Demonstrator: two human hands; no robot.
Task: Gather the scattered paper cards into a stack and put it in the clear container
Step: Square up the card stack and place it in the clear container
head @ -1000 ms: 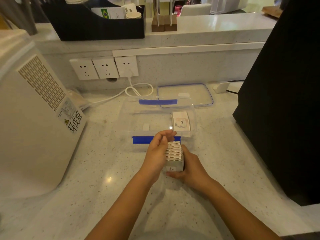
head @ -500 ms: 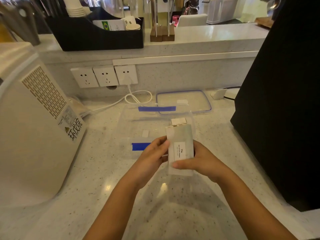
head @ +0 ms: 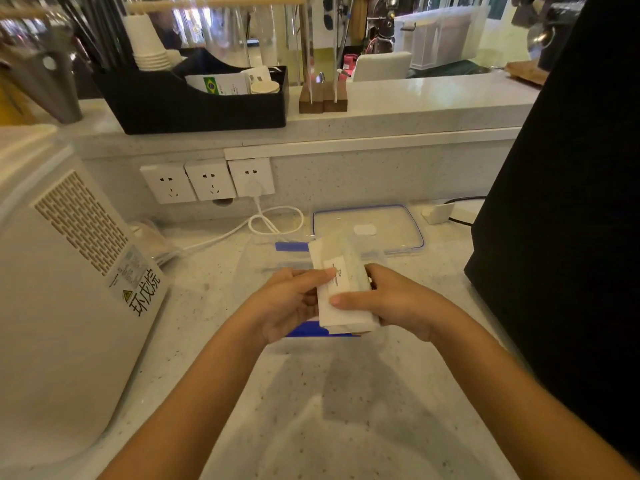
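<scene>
Item: stack of paper cards (head: 341,292), white, rectangular, thin-leaved, its top face bearing a small printed label; it was held above the clear container (head: 249,268), tilted, with its far end raised. The left hand (head: 289,301) was closed on the stack's left edge, thumb laid over the top card; the right hand (head: 388,301) was clamped on the right edge, thumb across the lower face, fingers beneath. The container, of transparent thin-walled plastic with blue clip strips at its near and far rims, was set on the table (head: 311,410) directly under the hands; its contents could not be told. The step in hand was judged to be the squaring and lowering of the stack: edges would best be kept pinched from both sides, the stack levelled and set down flat inside the walls, since loose smooth cards could fan or slip. The lid (head: 391,230), flat, clear, blue-sealed, round-cornered, was laid just behind the container. The table was of pale speckled polished stone. A white vented appliance (head: 69,271) was stood at the left.
</scene>
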